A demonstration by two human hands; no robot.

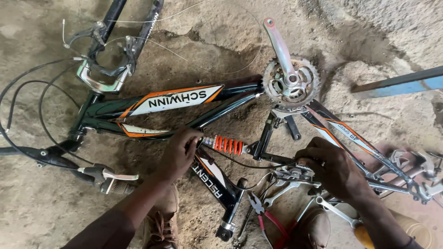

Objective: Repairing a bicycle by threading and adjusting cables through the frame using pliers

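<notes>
Head view, looking down on a dark green bicycle frame with orange-and-white panels lying flat on a cracked earthen floor. The left hand is curled closed around the lower tube of the frame, just beside an orange coil-spring shock absorber that sits between the main triangle and the rear arm; fingers wrap over the tube and the thumb is hidden. The right hand is closed, knuckles up, over the rear stays, next to a small metal derailleur-type mechanism; what its fingers pinch cannot be told.

A silver crank arm with toothed chainrings lies at the bottom bracket, toward the far edge of the floor. A silver brake caliper rests at the fork near the far left corner, with thin bare cable wire looping across the ground behind it. Black cable housings curve along the left edge to a brake lever with a silver blade.

Near the floor's front edge, red-handled pliers lie between the two arms, and a silver open-ended spanner lies just below the right hand. Two brown lace-up shoes are planted under the frame. A blue-painted metal bar lies at the right edge.
</notes>
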